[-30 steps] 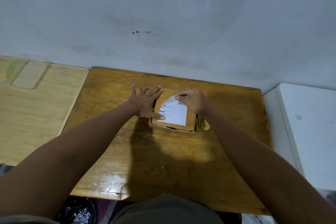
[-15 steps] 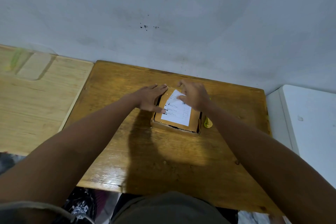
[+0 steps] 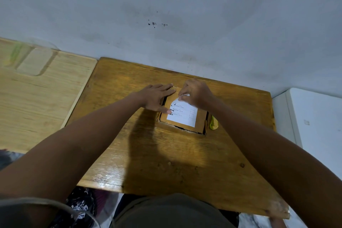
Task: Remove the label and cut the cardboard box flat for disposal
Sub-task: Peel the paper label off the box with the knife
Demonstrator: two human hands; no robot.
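Table (image 3: pixel 166 163): glossy brown wood, centre of view, its far edge against the wall.
Wall (image 3: pixel 185 5): pale grey-white, fills the top from 10 to 2 o'clock, with a cluster of small dark specks (image 3: pixel 154 23) near 12 o'clock.
Light wooden board (image 3: pixel 42 102): at 9 o'clock, just beside the table's left edge, paler grain.
Clear container (image 3: pixel 33 61): at 10 o'clock on the board, see-through, contents unclear.
White cabinet (image 3: pixel 314 126): at 3 o'clock, just beside the table's right edge.
Yellow object (image 3: pixel 213 122): small, on the table toward 2 o'clock; what it is cannot be told.
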